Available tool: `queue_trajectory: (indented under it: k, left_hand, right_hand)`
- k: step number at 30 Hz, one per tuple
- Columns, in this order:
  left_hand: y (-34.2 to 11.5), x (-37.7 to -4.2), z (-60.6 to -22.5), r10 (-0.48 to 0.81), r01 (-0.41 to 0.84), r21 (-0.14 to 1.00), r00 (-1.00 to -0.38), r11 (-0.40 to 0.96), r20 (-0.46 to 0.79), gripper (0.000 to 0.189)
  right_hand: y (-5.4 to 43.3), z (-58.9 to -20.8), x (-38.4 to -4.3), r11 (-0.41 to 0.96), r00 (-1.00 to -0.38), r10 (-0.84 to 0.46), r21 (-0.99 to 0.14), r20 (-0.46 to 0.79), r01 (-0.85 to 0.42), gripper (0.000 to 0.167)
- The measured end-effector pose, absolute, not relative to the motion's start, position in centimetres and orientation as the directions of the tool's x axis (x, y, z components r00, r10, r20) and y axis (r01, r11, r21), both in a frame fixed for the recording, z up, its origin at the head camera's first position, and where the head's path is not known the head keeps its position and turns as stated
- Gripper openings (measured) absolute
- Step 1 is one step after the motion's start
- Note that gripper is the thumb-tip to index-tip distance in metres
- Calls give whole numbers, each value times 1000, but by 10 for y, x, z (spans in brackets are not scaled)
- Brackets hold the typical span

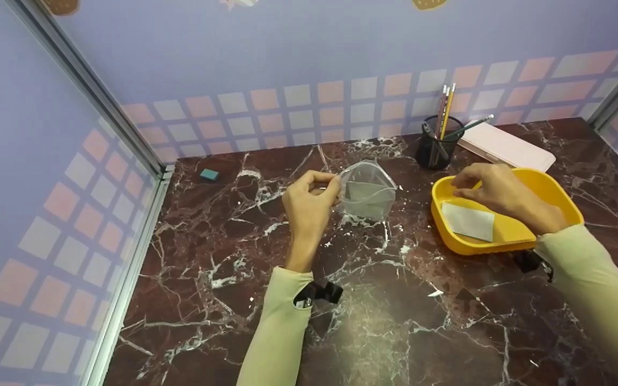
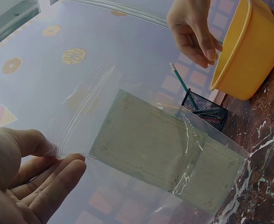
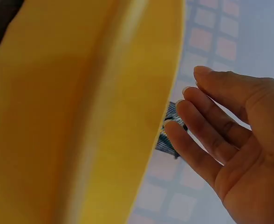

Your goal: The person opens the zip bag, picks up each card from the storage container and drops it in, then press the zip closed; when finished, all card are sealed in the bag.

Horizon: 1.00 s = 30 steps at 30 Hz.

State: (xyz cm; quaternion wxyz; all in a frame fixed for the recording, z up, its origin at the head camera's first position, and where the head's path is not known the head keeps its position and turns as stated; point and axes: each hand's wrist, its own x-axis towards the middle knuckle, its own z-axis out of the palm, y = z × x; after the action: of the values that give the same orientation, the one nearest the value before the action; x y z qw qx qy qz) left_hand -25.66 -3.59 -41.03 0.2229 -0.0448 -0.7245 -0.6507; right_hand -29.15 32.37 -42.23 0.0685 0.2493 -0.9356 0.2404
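My left hand (image 1: pixel 309 206) pinches the edge of a clear zip bag (image 1: pixel 369 174) between thumb and fingers. Inside the bag, flat grey-green cards (image 2: pixel 146 140) overlap, filling its lower part. Over the yellow tray (image 1: pixel 569 206) hovers my right hand (image 1: pixel 494 190), its fingers loosely bent. In the right wrist view that hand (image 3: pixel 239 140) has nothing between thumb and fingertips, beside the tray's wall (image 3: pixel 127 121). A pale rectangular card (image 1: pixel 469 221) lies in the tray, below the right fingers.
Behind the tray stands a black mesh pencil cup (image 1: pixel 433 147) with several pencils. Next to it lies a pale pink case (image 1: pixel 507 145). A small teal block (image 1: pixel 209 175) sits at the far left of the dark marbled table (image 1: pixel 223 321). Patterned panels enclose the back and sides.
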Motion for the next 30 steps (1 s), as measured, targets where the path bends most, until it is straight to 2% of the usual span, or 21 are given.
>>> queue_trajectory:
  k: [5,11,22,30]
  left_hand:
    - [-35,-256,-410,-225,349,929,-902,127,369,4]
    - [-35,-257,-410,-227,347,931,-903,117,365,4]
    - [-36,-256,-408,-220,351,929,-903,120,370,4]
    - [-37,-255,-409,-222,352,926,-900,138,375,4]
  right_hand:
    - [330,-439,-297,783,-901,-406,-450,151,-429,19]
    - [338,-459,-302,794,-905,-418,-450,83,-408,23]
    - [345,-473,-303,791,-892,-445,-430,83,-435,30]
    - [344,-475,-302,789,-889,-449,-425,94,-444,25]
